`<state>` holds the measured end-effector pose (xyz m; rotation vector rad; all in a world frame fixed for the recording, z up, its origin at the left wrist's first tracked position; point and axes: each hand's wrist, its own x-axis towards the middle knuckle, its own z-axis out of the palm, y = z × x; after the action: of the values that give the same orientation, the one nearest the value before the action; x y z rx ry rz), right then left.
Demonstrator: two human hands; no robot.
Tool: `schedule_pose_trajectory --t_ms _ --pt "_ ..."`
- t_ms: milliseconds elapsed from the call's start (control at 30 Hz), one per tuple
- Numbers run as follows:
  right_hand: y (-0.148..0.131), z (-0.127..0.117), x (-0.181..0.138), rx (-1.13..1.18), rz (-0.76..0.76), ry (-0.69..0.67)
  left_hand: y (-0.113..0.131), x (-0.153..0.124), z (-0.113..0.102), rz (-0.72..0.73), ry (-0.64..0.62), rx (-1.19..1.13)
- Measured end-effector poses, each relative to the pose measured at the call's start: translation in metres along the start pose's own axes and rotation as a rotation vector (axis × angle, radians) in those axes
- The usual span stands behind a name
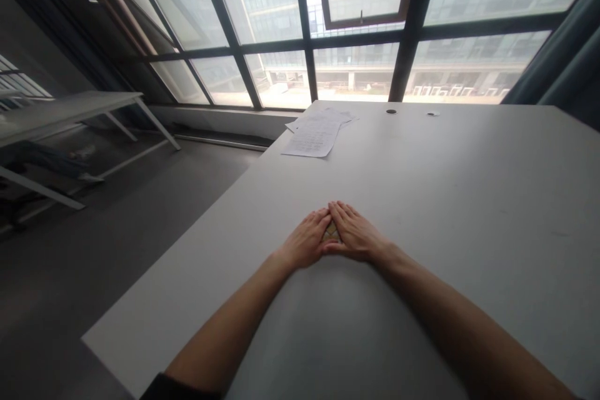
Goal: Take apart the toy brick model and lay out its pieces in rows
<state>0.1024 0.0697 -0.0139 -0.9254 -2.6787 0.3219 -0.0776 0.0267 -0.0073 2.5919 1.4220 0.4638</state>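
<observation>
My left hand (307,239) and my right hand (355,231) lie low on the white table (225,275), meeting at the fingertips. Their fingers are stretched out and close together, forming a peaked shape. In the small gap between them shows something flat with a yellow and pale crossed pattern (332,231). Both palms cover most of it, so its full shape and kind cannot be made out. The thumbs come together just below the gap, on the near side.
Printed paper sheets (315,136) lie at the table's far left edge. Two round cable holes, one dark (390,112), sit near the back edge. Windows (276,75) stand behind. Another table (70,109) is across the floor at left, with a person's leg (51,162) beneath it.
</observation>
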Motion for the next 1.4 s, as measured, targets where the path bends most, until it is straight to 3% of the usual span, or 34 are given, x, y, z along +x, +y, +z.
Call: schedule_pose_trajectory --t_ms 133,267,333,433,600,700,800,933,1033,1067,1133,1200,1233,1267,1300,1400 --pt "-0.018 0.011 0.034 0.082 -0.062 0.047 -0.031 -0.023 -0.011 -0.075 0.058 0.021" --pt "-0.014 0.013 0.025 0.054 0.146 0.128 -0.037 -0.032 -0.012 -0.206 0.077 0.11" --pt "-0.009 0.013 0.015 0.001 0.233 0.104 -0.035 -0.03 -0.011 -0.221 0.065 0.141" --pt "-0.006 0.012 0.009 -0.046 0.237 0.035 -0.034 -0.02 -0.009 -0.201 0.04 0.158" --pt "-0.007 0.014 0.024 -0.022 0.291 0.031 -0.039 0.0 -0.003 -0.186 0.074 0.126" --pt "-0.008 0.015 0.034 0.072 0.418 0.154 -0.042 0.005 -0.002 -0.194 0.138 0.09" --pt "-0.007 0.01 0.031 0.409 0.47 0.44 -0.041 0.003 -0.001 -0.243 0.268 0.038" --pt "0.01 0.0 -0.016 0.712 0.448 0.677 -0.043 -0.005 0.002 -0.331 0.501 -0.088" --pt "0.036 -0.017 -0.077 0.832 0.542 0.803 -0.048 -0.009 0.001 -0.413 0.697 -0.234" --pt "0.045 -0.026 -0.1 1.035 0.6 0.934 -0.046 -0.009 -0.002 -0.429 0.75 -0.291" --pt "0.058 -0.049 -0.146 1.303 0.673 1.154 -0.035 -0.005 -0.009 -0.414 0.812 -0.405" --pt "0.061 -0.075 -0.187 1.315 0.62 1.249 -0.01 -0.001 -0.019 -0.322 0.79 -0.49" --pt "0.058 -0.086 -0.204 1.225 0.549 1.225 0.008 0.001 -0.023 -0.181 0.723 -0.497" --pt "0.052 -0.094 -0.22 1.059 0.472 1.141 0.028 0.003 -0.024 -0.028 0.576 -0.432" --pt "0.044 -0.1 -0.232 0.838 0.399 0.968 0.049 0.004 -0.024 0.122 0.371 -0.312" --pt "0.019 -0.099 -0.253 0.301 0.188 0.237 0.1 0.009 -0.009 0.406 -0.124 -0.072"
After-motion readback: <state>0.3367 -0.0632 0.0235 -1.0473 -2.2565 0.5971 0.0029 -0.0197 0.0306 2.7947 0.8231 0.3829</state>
